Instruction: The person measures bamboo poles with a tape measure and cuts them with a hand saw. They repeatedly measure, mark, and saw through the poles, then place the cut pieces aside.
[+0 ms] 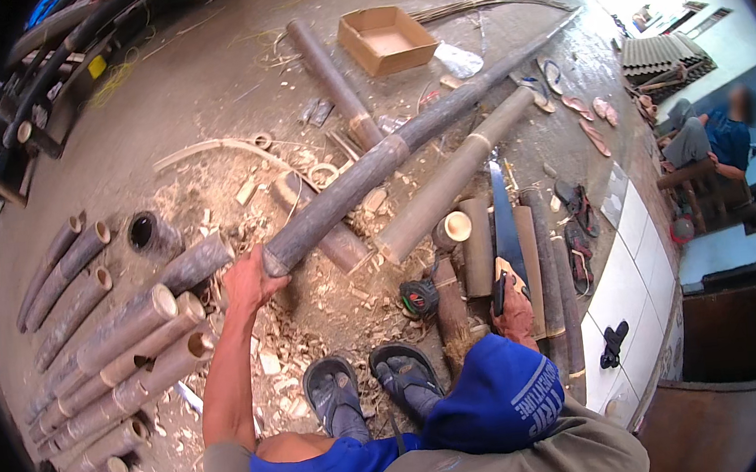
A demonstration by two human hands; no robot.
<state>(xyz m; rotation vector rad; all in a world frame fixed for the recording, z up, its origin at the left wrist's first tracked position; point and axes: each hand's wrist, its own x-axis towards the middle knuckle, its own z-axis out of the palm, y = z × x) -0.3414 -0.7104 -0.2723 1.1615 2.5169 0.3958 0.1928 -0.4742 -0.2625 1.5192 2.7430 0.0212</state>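
Note:
A long dark bamboo pole slants from near my feet up to the far right. My left hand is closed around its near end. In my right hand, low on the right, is the handle of a handsaw. Its blue blade points away from me, above short bamboo pieces and apart from the pole. A lighter bamboo length lies just right of the pole. Beneath the pole rests another bamboo piece. A tape measure sits left of the saw handle.
Many cut bamboo tubes are laid out at the left. Wood shavings cover the ground around my sandalled feet. Beyond are a cardboard box and several sandals. A person sits at the right, past a tiled edge.

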